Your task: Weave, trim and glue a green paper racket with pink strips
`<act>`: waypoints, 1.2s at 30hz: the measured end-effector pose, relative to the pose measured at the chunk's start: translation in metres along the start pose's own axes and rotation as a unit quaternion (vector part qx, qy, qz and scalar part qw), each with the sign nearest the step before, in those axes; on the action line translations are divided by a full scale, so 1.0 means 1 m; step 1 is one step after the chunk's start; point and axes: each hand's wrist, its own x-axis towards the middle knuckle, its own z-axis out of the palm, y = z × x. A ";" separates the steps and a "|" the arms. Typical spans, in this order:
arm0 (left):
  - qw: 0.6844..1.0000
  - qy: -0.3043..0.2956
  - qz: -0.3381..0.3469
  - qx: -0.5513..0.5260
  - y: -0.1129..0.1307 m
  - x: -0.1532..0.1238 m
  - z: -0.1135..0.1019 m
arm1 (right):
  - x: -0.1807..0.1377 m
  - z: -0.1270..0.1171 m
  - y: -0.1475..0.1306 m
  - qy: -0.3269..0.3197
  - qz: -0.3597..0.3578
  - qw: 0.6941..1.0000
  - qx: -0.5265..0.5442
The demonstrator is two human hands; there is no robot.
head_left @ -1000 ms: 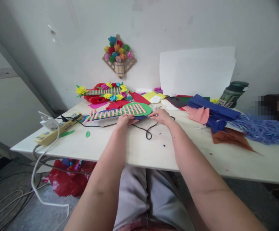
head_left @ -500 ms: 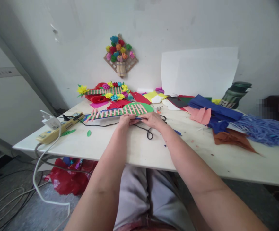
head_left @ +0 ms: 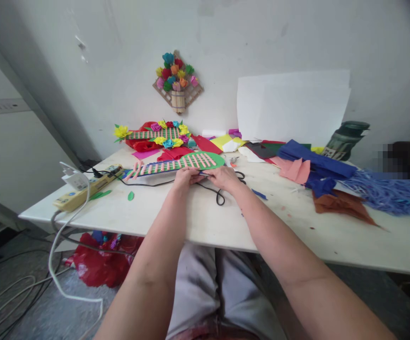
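A guitar-shaped paper craft (head_left: 190, 162) lies at the middle of the table, a green body with pink strips woven over it and blue along its near edge. At that edge my left hand (head_left: 188, 176) is closed, thumb and fingers pinching the craft's rim. My right hand (head_left: 225, 178) sits just beside it, its fingers pinched on a thin blue paper strip (head_left: 205, 174) that shows between the two hands. Black-handled scissors (head_left: 240, 176) are partly hidden behind my right hand. A black cord (head_left: 220, 198) loops on the table in front of the hands.
A yellow power strip (head_left: 77, 193) with a white charger is at left. A flowered craft (head_left: 155, 135) lies behind. Coloured paper, blue shredded strands (head_left: 396, 191) and a green bottle (head_left: 346, 140) are at right. A red bag (head_left: 102, 262) sits below the table.
Both hands stay at the craft's near edge with only slight finger movement. The right arm shifts a little, and more of a blue scrap beside it shows.
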 end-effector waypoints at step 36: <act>1.000 -0.010 -0.002 -0.002 0.000 0.000 -0.001 | -0.003 -0.002 -0.010 -0.030 0.021 0.998 -0.046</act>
